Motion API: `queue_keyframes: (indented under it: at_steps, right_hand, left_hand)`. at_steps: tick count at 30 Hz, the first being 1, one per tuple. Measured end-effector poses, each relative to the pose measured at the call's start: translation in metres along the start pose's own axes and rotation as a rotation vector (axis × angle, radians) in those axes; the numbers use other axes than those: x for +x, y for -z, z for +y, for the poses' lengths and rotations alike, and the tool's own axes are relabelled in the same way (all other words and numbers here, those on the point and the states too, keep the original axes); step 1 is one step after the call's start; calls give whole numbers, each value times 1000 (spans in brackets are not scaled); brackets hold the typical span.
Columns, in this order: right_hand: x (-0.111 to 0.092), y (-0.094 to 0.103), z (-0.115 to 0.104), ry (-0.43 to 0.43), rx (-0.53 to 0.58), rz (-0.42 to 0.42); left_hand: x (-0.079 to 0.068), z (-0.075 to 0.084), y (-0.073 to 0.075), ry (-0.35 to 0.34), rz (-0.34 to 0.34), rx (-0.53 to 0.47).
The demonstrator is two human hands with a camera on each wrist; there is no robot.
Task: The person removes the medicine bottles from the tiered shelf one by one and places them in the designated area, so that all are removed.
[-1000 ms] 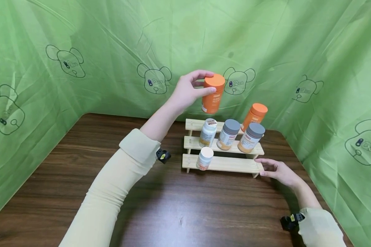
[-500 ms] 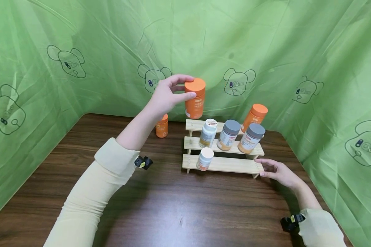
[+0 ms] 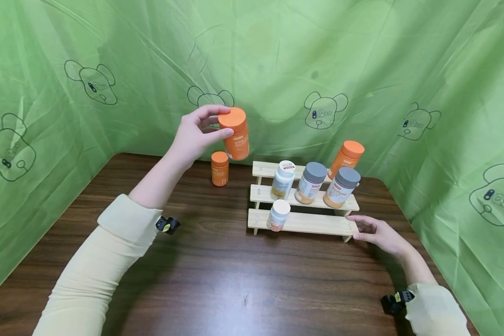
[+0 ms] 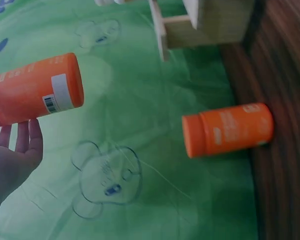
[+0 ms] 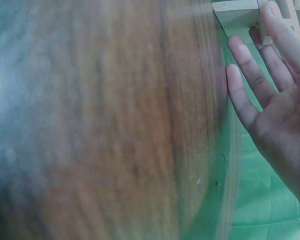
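In the head view my left hand (image 3: 192,135) grips a large orange bottle (image 3: 235,135) near its lid, thumb on the front. The bottle is in the air, left of the rack and slightly tilted. Below it a smaller orange bottle (image 3: 220,170) stands upright on the table; the left wrist view also has this small bottle (image 4: 229,130), apart from the held bottle (image 4: 45,92). My right hand (image 3: 380,235) pinches the right end of the lowest step of a three-step wooden rack (image 3: 315,225), its thumb at the front corner. The right wrist view shows other fingers (image 5: 250,75) loosely extended.
A small white-capped bottle (image 3: 278,215) is on the bottom step. On the middle step stand a white bottle (image 3: 283,181) and two grey-lidded jars (image 3: 310,184). Another orange bottle (image 3: 345,158) is on the top step's right. Green cloth (image 3: 151,93) surrounds the brown table (image 3: 218,280).
My left hand has carried the large orange bottle leftward from above the rack, first rising over its back left. The small orange bottle, hidden earlier by the arm, now shows. The right hand keeps still.
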State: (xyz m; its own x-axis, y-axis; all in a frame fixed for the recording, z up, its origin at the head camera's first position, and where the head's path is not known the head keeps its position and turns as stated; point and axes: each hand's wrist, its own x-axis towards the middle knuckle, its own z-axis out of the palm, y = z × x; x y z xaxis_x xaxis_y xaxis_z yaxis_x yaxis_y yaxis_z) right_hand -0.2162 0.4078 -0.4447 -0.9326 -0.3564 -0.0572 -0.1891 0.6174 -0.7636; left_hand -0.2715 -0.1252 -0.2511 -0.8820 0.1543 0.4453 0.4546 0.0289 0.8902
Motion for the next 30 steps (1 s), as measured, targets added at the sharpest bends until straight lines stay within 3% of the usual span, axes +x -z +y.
queue_keyframes:
  at_steps: [10, 30]
  right_hand:
    - [0, 2, -2, -18, 14, 1]
    - [-1, -1, 0, 29, 77, -19]
  left_hand:
    - [-8, -29, 29, 41, 70, 141]
    - [-24, -105, 64, 155, 194, 328]
